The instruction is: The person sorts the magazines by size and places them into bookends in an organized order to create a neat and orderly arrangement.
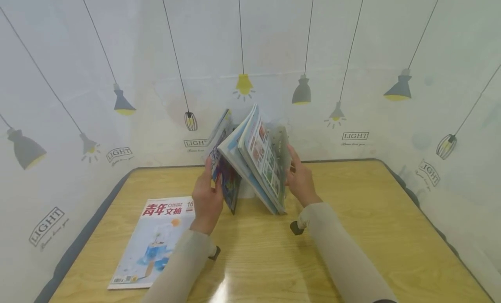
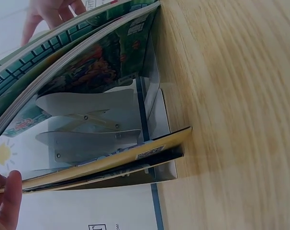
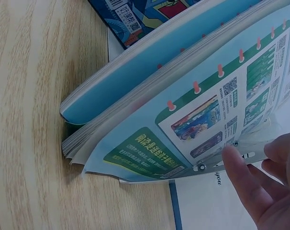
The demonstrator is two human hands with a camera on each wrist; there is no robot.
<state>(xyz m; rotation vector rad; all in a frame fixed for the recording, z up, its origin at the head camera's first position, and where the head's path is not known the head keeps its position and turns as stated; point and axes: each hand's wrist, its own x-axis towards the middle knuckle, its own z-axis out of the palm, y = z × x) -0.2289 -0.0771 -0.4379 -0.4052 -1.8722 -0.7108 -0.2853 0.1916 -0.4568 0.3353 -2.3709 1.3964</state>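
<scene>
An expanding metal book rack (image 2: 94,139) stands at the back of the table, with books and magazines leaning in it. My left hand (image 1: 207,201) pinches the upright edge of thin books (image 2: 130,158) at its left end. At the other end, my right hand (image 1: 302,181) holds the rack's grey end plate (image 1: 280,142), thumb near the plate's front edge. Between the hands, thicker light-blue books (image 1: 258,164) tilt to the left, their tops fanned. One back cover (image 3: 202,124) shows pictures and QR codes. Part of the rack is hidden behind the books.
A magazine (image 1: 156,246) with red Chinese title characters lies flat on the wooden table (image 1: 372,233), left of my left forearm. A white curtain (image 1: 266,42) printed with hanging lamps surrounds the table's back and sides, close behind the rack.
</scene>
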